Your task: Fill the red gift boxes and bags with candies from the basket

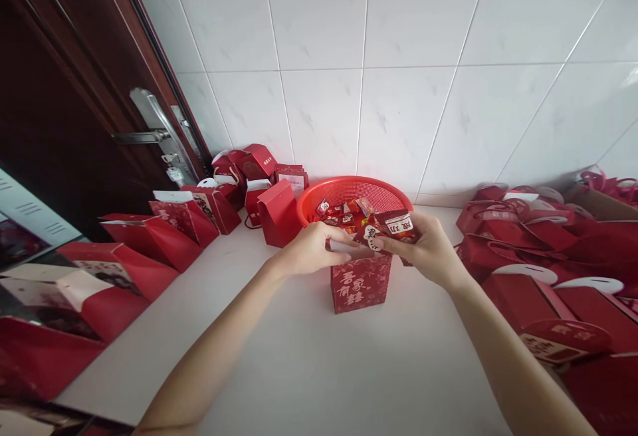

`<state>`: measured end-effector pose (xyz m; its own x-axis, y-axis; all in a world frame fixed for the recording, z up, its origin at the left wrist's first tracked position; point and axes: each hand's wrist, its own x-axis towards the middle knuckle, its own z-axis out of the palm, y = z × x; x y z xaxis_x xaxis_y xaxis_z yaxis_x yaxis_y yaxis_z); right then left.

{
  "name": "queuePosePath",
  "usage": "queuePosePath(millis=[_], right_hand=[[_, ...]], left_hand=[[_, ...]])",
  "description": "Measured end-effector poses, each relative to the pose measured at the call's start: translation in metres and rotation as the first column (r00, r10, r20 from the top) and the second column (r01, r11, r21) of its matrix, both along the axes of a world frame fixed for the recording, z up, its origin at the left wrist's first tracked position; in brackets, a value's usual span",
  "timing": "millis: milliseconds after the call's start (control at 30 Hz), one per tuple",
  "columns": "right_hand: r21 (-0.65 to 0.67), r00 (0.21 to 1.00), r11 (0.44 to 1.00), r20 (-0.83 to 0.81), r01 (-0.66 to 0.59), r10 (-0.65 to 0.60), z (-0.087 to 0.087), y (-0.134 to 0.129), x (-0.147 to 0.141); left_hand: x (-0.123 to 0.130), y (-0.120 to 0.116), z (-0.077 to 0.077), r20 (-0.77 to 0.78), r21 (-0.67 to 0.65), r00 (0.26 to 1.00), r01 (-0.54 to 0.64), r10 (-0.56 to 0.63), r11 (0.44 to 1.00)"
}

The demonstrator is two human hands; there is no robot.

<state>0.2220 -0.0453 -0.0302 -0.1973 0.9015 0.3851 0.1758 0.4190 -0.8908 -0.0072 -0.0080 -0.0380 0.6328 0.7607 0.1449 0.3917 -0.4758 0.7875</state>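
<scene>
A red paper box (359, 284) with pale lettering stands upright on the white table (299, 356), its top open. My left hand (315, 247) is at the box's upper left rim, thumb and fingers closed over the edge. Above the right side of the opening, my right hand (423, 246) grips dark red snack packets (397, 222) with white labels. Just behind the box sits a red plastic basket (343, 187) with several wrapped sweets in it, partly hidden by my hands.
Several red boxes (184, 217) line the table's left edge and back left corner. Many red boxes (528, 296) are piled on the right, near a cardboard carton (601, 202). Behind is a tiled wall (323, 110); a dark door (74, 90) is at left.
</scene>
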Motion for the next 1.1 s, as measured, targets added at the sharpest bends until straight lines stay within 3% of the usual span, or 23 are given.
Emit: queuePosePath(millis=[233,467,667,833,1000,1100], right_hand=[[0.102,0.997,0.992,0.017,0.069,-0.071,-0.005,0.001,0.001],[0.122,0.951,0.992,0.309,-0.031,-0.009,-0.005,0.003,0.004],[0.248,0.917,0.963,0.398,-0.105,-0.002,-0.002,0.008,0.003],[0.158,0.843,0.949,0.514,-0.272,0.156,0.009,0.016,0.000],[0.078,0.808,0.955,0.556,-0.285,0.195,0.021,0.025,-0.006],[0.032,0.848,0.965,0.486,-0.260,0.212,0.021,0.027,-0.005]], left_hand=[[-0.001,-0.004,0.005,-0.052,-0.076,0.999,0.007,-0.011,0.997],[-0.001,-0.004,0.008,-0.107,-0.041,0.994,0.017,-0.022,0.999],[-0.003,0.002,0.003,-0.041,-0.074,0.997,0.062,-0.065,0.995],[-0.003,0.003,0.000,-0.029,-0.080,0.999,0.040,-0.042,0.996],[-0.005,0.003,0.003,-0.004,-0.115,0.997,0.080,-0.081,0.990],[-0.006,0.004,0.002,0.007,-0.111,0.996,0.088,-0.088,0.990]])
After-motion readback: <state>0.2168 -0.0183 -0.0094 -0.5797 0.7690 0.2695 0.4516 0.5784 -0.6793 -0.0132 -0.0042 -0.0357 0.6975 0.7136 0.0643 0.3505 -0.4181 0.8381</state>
